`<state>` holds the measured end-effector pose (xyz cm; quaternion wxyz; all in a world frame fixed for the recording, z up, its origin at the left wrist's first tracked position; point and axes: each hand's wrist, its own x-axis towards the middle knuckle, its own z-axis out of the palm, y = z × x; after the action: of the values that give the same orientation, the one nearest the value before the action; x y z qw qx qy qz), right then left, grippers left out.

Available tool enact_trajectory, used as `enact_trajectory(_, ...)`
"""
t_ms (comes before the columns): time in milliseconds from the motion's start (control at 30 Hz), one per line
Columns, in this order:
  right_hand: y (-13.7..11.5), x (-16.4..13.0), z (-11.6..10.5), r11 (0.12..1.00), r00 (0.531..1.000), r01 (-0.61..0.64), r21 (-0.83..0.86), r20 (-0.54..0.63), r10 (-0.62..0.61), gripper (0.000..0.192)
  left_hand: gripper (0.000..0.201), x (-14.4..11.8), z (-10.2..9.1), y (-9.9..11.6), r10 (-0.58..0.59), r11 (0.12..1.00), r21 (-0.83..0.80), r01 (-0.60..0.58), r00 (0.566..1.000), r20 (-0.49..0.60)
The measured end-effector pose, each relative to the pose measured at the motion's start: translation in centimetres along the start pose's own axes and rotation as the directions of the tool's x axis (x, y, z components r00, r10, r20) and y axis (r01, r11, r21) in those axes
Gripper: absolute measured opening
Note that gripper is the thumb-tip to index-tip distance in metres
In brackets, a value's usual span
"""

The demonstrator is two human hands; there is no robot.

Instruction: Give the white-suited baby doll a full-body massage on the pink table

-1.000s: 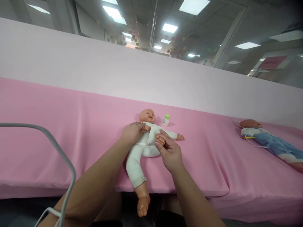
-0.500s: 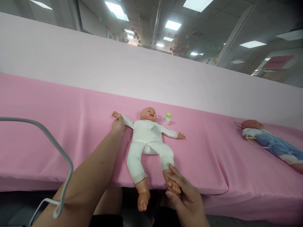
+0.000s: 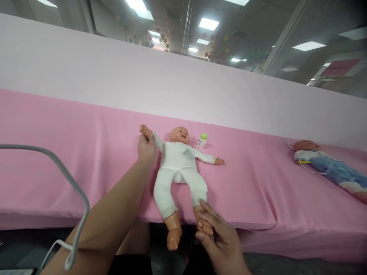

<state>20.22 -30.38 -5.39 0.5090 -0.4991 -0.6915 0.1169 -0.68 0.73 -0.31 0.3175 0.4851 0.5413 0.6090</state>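
Stretched out to the left, from a fold across the chest a second ago: one arm [image 3: 158,141] of the doll [image 3: 180,154]. Lowered since then, from a bend up against the body: the right-side leg [image 3: 198,189], now straight towards the near edge.

Across the whole width, pink cloth [image 3: 243,179], creased at right and dropping over the near edge. Behind it, on the far side, a long white panel [image 3: 172,88], with glass [image 3: 252,42] and bright ceiling lights [image 3: 209,24] above. On the cloth at centre, the white-suited doll, face up, head far, both feet past the near edge. Well apart at far right, a second doll [image 3: 335,166] in blue and white. At near left, a curved grey cable [image 3: 64,173].

At near right, the right hand [image 3: 222,238], thumb and fingers half curled, loosely around the doll's foot [image 3: 205,226]. At left, the left hand [image 3: 146,149], fingers bent closed around the doll's wrist, partly hidden. Smallest, just right of the doll's head, an upright bottle [image 3: 202,141] with a green cap; on the second doll, a yellow strip [image 3: 304,162].
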Motion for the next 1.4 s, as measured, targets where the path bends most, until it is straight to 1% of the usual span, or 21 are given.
enact_trajectory(33,0.0,0.2,-0.1,1.000,1.000,-0.027,0.016,-0.013,0.027,0.044,0.034,-1.0,0.2,0.7,0.109,0.989,0.098,-0.114,0.992,0.059)
enact_trajectory(67,0.0,0.6,-0.2,0.998,0.998,-0.055,0.033,-0.021,0.056,0.044,0.033,-1.9,0.4,1.4,0.202,0.954,0.194,-0.229,0.968,0.149)
enact_trajectory(133,-0.1,1.7,-0.5,0.991,0.994,-0.097,0.087,-0.033,0.101,0.043,0.037,-3.5,1.0,2.4,0.354,0.826,0.317,-0.467,0.866,0.352)
enact_trajectory(200,-0.3,3.4,-0.8,0.979,0.990,-0.115,0.171,-0.057,0.126,0.042,0.043,-4.6,1.6,2.9,0.416,0.679,0.366,-0.637,0.744,0.522)
enact_trajectory(233,-0.5,4.5,-0.9,0.970,0.987,-0.121,0.212,-0.075,0.140,0.041,0.045,-4.8,1.9,3.0,0.416,0.614,0.381,-0.691,0.694,0.587)
enact_trajectory(300,-0.7,6.8,-1.0,0.957,0.980,-0.129,0.261,-0.115,0.163,0.039,0.046,-5.0,2.1,2.9,0.377,0.519,0.410,-0.750,0.631,0.678)
enact_trajectory(433,-0.1,11.0,-0.1,0.950,0.969,-0.170,0.261,-0.129,0.209,0.037,0.045,-4.8,2.2,2.4,0.336,0.406,0.444,-0.799,0.582,0.741)
enact_trajectory(567,2.0,13.4,1.6,0.942,0.964,-0.209,0.261,-0.108,0.244,0.039,0.039,-5.1,2.1,2.5,0.344,0.321,0.446,-0.835,0.542,0.767)
enact_trajectory(633,2.8,13.8,2.2,0.943,0.966,-0.200,0.265,-0.105,0.235,0.039,0.037,-5.4,2.1,2.6,0.344,0.316,0.444,-0.838,0.538,0.770)
enact_trajectory(700,2.9,13.6,2.3,0.945,0.968,-0.192,0.265,-0.106,0.227,0.038,0.037,-5.5,2.1,2.5,0.349,0.355,0.441,-0.824,0.554,0.756)
enact_trajectory(767,2.5,12.9,2.0,0.947,0.968,-0.192,0.257,-0.112,0.226,0.038,0.038,-5.4,2.1,2.4,0.351,0.442,0.442,-0.780,0.604,0.715)
enact_trajectory(900,1.0,9.9,0.7,0.954,0.975,-0.154,0.257,-0.119,0.190,0.039,0.041,-4.5,1.5,2.3,0.291,0.709,0.396,-0.584,0.753,0.591)
enact_trajectory(967,0.4,7.9,-0.1,0.959,0.981,-0.138,0.248,-0.095,0.166,0.039,0.036,-3.7,1.1,2.3,0.231,0.835,0.330,-0.440,0.825,0.515)
enact_trajectory(1033,0.1,5.7,-0.9,0.967,0.987,-0.135,0.216,-0.057,0.151,0.040,0.033,-2.8,0.7,1.9,0.145,0.929,0.256,-0.267,0.899,0.413)
enact_trajectory(1100,0.0,3.6,-1.5,0.978,0.991,-0.120,0.171,-0.030,0.127,0.042,0.037,-1.7,0.5,1.3,0.017,0.983,0.169,-0.067,0.960,0.280)
enact_trajectory(1133,0.1,2.7,-1.7,0.984,0.994,-0.103,0.149,-0.018,0.107,0.043,0.038,-1.2,0.4,1.0,-0.068,0.992,0.117,0.045,0.976,0.205)
enact_trajectory(1167,0.2,1.8,-1.9,0.988,0.997,-0.083,0.127,-0.001,0.083,0.043,0.039,-0.6,0.4,0.6,-0.159,0.987,0.055,0.153,0.977,0.138)
enact_trajectory(1200,0.4,0.9,-2.0,0.993,0.998,-0.057,0.107,0.020,0.055,0.044,0.039,-0.1,0.5,0.2,-0.249,0.968,-0.011,0.251,0.965,0.086)
enact_trajectory(1267,1.0,-0.4,-1.9,0.997,0.997,0.001,0.078,0.071,-0.006,0.046,0.041,0.6,0.6,-0.3,-0.403,0.906,-0.131,0.403,0.915,0.031)
enact_trajectory(1333,1.5,-1.3,-1.6,0.997,0.993,0.052,0.063,0.103,-0.059,0.049,0.042,1.1,0.6,-0.7,-0.501,0.844,-0.205,0.496,0.865,0.030)
enact_trajectory(1400,1.8,-1.8,-1.1,0.994,0.990,0.082,0.065,0.107,-0.089,0.054,0.044,1.3,0.6,-0.8,-0.541,0.815,-0.222,0.536,0.840,0.041)
